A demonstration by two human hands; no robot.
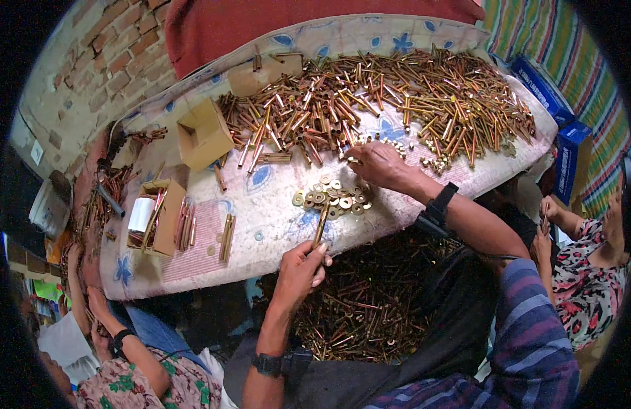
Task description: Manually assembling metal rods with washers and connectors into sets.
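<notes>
My left hand (300, 271), at the table's front edge, is closed around the lower part of a gold-coloured anchor bolt (322, 223) that points up and away from me. The bolt's upper end overlaps a small pile of flat round washers (337, 198). Beyond the washers, my right hand (382, 165) reaches in from the right, fingertips pinched together among small shiny nuts (435, 163). What the pinch holds, if anything, is hidden. Just behind it spreads a large heap of loose metal bolts and tubes (424, 95).
An open cardboard box (205, 136) lies tipped; another box (167, 232) holds bolts and a white roll. Finished-looking rods (227, 237) lie beside it. More metal pieces (370, 307) fill the space below the table edge. People sit at both sides; blue boxes (571, 160) stand right.
</notes>
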